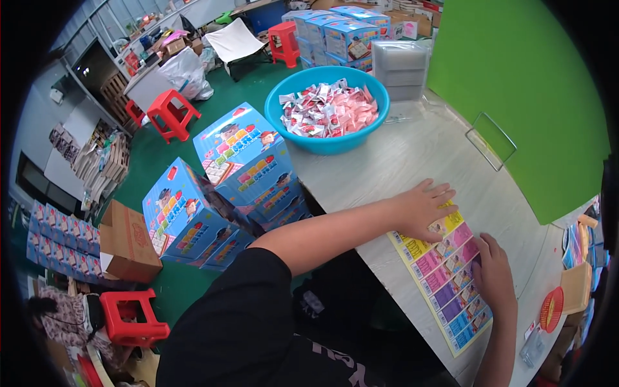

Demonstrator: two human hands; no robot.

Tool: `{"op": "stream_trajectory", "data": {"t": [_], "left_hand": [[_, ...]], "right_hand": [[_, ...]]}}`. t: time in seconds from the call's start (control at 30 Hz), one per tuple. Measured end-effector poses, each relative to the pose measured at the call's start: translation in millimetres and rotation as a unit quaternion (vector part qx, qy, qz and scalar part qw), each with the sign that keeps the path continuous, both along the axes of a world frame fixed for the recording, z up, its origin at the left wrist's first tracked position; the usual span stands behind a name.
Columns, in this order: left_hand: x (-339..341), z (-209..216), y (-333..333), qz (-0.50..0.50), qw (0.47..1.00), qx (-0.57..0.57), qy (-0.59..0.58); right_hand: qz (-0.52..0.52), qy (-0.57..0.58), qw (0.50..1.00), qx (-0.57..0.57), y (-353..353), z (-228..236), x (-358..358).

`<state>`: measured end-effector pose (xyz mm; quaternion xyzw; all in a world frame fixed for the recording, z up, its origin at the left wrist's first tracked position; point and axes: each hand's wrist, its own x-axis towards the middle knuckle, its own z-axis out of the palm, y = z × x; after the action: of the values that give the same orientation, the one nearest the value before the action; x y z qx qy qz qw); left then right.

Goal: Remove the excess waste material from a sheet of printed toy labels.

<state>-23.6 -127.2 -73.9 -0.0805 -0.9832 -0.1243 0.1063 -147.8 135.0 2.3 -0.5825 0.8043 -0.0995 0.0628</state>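
A worker's left hand [425, 209] lies palm down across the yellow far end of a printed sheet [445, 284] banded in yellow, pink, purple and blue, its fingers extended and slightly parted, gripping nothing. The right hand [493, 271] rests at the sheet's right edge, fingers loosely bent; whether it pinches the paper cannot be told from this angle. The sheet lies flat on the pale bench [348, 180], slanting, its near left corner close to the bench's edge. Steadying it well looks to call for light, even pressure from the left palm, with the right fingers squaring the side rather than pushing against it; the paper appears thin enough to buckle, and that near corner could slip over the edge. Beyond the sheet and to its left, a blue basin [329, 143] holds a heap of small wrapped packets [329, 106], and farther beyond the sheet are clear plastic trays [401, 71]. A bright green panel [522, 97] rises past the sheet's far right, a red basket [551, 308] sits to its right, and blue printed cartons [245, 148] stand stacked well to its left.
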Motion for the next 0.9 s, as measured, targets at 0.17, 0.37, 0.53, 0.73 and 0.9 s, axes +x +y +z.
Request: {"op": "stream_trajectory", "data": {"t": [0.17,0.37,0.53,0.73,0.9], "left_hand": [[-4,0,2,-0.001,1.000,0.003,-0.008],[-5,0,2,0.006,1.000,0.009,-0.007],[-3,1,2,0.004,1.000,0.010,-0.015],[-6,0,2,0.021,0.999,0.015,-0.020],[-5,-3,0,0.034,0.999,0.007,-0.031]], "right_hand": [[0.069,0.007,0.997,-0.020,-52,-17,3],[0.060,0.000,0.998,-0.025,-57,-33,5],[0.050,-0.023,0.998,-0.016,-55,-36,4],[0.053,0.008,0.998,-0.029,-50,-41,-2],[0.014,-0.004,1.000,-0.026,-23,-38,-5]]}}
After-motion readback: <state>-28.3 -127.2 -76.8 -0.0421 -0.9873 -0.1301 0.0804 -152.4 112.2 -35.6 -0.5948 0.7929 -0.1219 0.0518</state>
